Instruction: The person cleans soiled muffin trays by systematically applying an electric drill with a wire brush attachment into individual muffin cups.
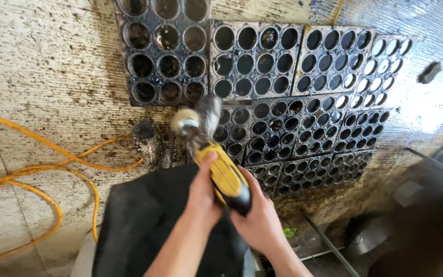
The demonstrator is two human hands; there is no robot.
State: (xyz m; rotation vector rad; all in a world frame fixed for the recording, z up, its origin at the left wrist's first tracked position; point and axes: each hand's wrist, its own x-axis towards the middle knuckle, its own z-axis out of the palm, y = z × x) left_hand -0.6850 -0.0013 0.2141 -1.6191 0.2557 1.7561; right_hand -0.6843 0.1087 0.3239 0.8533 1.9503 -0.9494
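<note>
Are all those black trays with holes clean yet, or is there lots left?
Lots left. The trays look black and grimy nearly everywhere; only the holes at the far right look paler. Both hands, left and right, grip a yellow power tool, its blurred brush head beside a tray with round cups.

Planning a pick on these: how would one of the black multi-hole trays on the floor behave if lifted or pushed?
Probably stiff: each black tray keeps a flat grid of round cups. Likely slippery or greasy, since dark grime coats them and the wet floor. Flat and low, so unlikely to roll or tip; a push would probably slide it. Weight is hard to judge.
</note>
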